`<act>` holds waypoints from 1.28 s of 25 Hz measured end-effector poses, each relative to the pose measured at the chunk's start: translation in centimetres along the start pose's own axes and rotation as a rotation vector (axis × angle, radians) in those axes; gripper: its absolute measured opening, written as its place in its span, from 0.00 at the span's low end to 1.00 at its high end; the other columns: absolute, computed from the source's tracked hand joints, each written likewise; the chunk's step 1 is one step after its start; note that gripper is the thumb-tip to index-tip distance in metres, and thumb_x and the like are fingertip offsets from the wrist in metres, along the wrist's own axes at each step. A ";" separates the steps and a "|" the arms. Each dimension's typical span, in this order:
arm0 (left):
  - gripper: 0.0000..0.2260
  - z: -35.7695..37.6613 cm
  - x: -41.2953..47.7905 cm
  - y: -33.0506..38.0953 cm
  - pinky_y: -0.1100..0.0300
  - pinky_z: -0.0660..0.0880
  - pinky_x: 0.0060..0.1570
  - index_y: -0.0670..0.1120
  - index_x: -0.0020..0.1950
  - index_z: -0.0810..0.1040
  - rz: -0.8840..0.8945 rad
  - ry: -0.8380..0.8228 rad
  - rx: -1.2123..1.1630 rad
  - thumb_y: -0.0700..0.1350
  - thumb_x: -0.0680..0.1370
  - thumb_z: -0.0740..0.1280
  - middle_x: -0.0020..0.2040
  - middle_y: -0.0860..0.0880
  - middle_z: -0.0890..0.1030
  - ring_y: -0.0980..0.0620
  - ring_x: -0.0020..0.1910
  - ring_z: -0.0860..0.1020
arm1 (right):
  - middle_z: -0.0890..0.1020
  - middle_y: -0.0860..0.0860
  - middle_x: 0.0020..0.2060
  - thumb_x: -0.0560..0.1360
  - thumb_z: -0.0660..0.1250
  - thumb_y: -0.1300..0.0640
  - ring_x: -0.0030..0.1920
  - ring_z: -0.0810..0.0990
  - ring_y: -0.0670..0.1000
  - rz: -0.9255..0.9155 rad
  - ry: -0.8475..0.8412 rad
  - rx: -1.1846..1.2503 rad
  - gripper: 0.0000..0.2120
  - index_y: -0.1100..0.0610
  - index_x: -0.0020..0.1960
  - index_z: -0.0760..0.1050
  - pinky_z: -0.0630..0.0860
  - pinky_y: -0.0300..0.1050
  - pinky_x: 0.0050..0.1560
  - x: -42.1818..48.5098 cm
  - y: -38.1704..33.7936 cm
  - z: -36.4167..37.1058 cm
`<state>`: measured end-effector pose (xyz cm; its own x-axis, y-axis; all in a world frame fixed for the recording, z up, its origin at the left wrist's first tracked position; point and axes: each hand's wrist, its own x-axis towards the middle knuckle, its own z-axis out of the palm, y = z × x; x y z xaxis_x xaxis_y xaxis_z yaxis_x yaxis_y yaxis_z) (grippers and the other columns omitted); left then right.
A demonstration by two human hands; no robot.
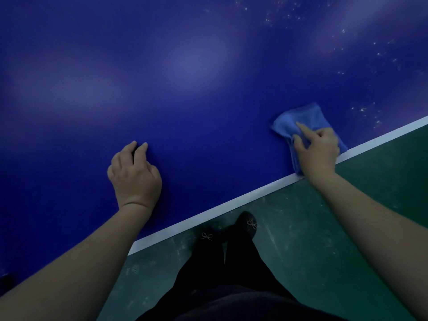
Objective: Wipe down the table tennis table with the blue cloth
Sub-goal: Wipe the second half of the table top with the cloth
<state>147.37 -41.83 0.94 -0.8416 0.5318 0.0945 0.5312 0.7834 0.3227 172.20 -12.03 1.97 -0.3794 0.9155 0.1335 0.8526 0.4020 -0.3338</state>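
Observation:
The dark blue table tennis table (185,89) fills most of the head view, with its white edge line (231,205) running diagonally from lower left to upper right. A folded light blue cloth (301,119) lies on the tabletop close to that edge at the right. My right hand (317,149) lies on top of the cloth, index finger stretched forward, the other fingers curled onto the fabric. My left hand (134,174) rests on the bare tabletop further left, fingers loosely bent, fingertips touching the surface, holding nothing.
Pale specks of dust (361,66) dot the tabletop at the upper right and near the right edge. Below the table edge is a scuffed green floor (324,228). My dark trousers and dark shoes (245,223) stand beside the table.

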 end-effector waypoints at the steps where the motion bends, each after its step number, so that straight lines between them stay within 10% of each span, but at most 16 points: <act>1: 0.19 0.0 0.0 0.0 0.38 0.63 0.64 0.43 0.68 0.73 -0.003 -0.005 -0.001 0.40 0.78 0.61 0.68 0.42 0.71 0.39 0.67 0.68 | 0.71 0.55 0.50 0.78 0.65 0.48 0.53 0.72 0.61 0.132 0.013 -0.014 0.17 0.45 0.66 0.76 0.71 0.60 0.58 1.1 -1.1 0.8; 4: 0.19 0.1 0.0 0.1 0.38 0.63 0.65 0.43 0.68 0.74 -0.011 -0.002 -0.020 0.39 0.77 0.61 0.68 0.42 0.72 0.39 0.67 0.68 | 0.73 0.57 0.56 0.77 0.64 0.49 0.57 0.71 0.62 0.060 -0.062 0.006 0.18 0.44 0.66 0.76 0.67 0.55 0.56 1.3 -8.4 3.2; 11: 0.18 -0.2 0.2 -0.6 0.54 0.65 0.65 0.39 0.64 0.76 -0.113 0.105 -0.291 0.35 0.77 0.56 0.66 0.41 0.74 0.41 0.65 0.69 | 0.75 0.54 0.38 0.71 0.67 0.50 0.37 0.74 0.56 -1.063 -0.425 0.185 0.15 0.47 0.56 0.83 0.68 0.49 0.38 -10.6 -11.1 1.5; 14: 0.18 -1.0 0.1 -1.4 0.62 0.62 0.63 0.40 0.63 0.77 -0.128 0.112 -0.362 0.34 0.77 0.55 0.65 0.42 0.74 0.43 0.65 0.68 | 0.74 0.56 0.38 0.71 0.68 0.53 0.38 0.75 0.59 -0.766 -0.279 0.170 0.14 0.49 0.56 0.83 0.70 0.51 0.39 -7.8 -7.7 1.0; 18: 0.18 -2.4 -1.2 -5.2 0.45 0.61 0.68 0.44 0.66 0.75 -0.183 0.048 -0.155 0.35 0.78 0.59 0.69 0.46 0.71 0.43 0.68 0.66 | 0.73 0.56 0.49 0.76 0.67 0.51 0.51 0.72 0.60 -0.196 -0.130 0.055 0.16 0.45 0.64 0.78 0.65 0.52 0.49 -3.1 -11.4 3.3; 20: 0.18 -2.9 -1.9 -6.5 0.42 0.61 0.68 0.44 0.68 0.74 -0.221 0.045 -0.112 0.36 0.78 0.59 0.70 0.45 0.71 0.42 0.69 0.65 | 0.74 0.56 0.52 0.76 0.66 0.50 0.53 0.72 0.61 -0.226 -0.179 0.051 0.16 0.43 0.64 0.78 0.65 0.50 0.49 -4.0 -15.7 4.7; 26: 0.19 -2.4 -2.0 -6.8 0.40 0.62 0.66 0.43 0.68 0.73 -0.192 0.039 -0.051 0.37 0.77 0.60 0.70 0.44 0.70 0.40 0.68 0.65 | 0.76 0.55 0.37 0.69 0.71 0.51 0.37 0.74 0.56 -1.144 -0.417 0.228 0.14 0.48 0.54 0.84 0.68 0.49 0.37 -12.8 -15.7 3.2; 32: 0.20 -3.0 -2.1 -6.0 0.40 0.60 0.68 0.43 0.71 0.71 -0.204 -0.027 -0.006 0.39 0.79 0.59 0.72 0.44 0.68 0.40 0.70 0.63 | 0.74 0.61 0.39 0.75 0.63 0.53 0.39 0.74 0.62 -0.428 -0.046 0.060 0.16 0.56 0.59 0.82 0.75 0.59 0.41 -2.7 1.5 -0.9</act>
<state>145.65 -48.59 1.64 -0.9285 0.3712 0.0010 0.3496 0.8737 0.3384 174.79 -13.85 1.95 -0.7110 0.6644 0.2304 0.5929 0.7425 -0.3117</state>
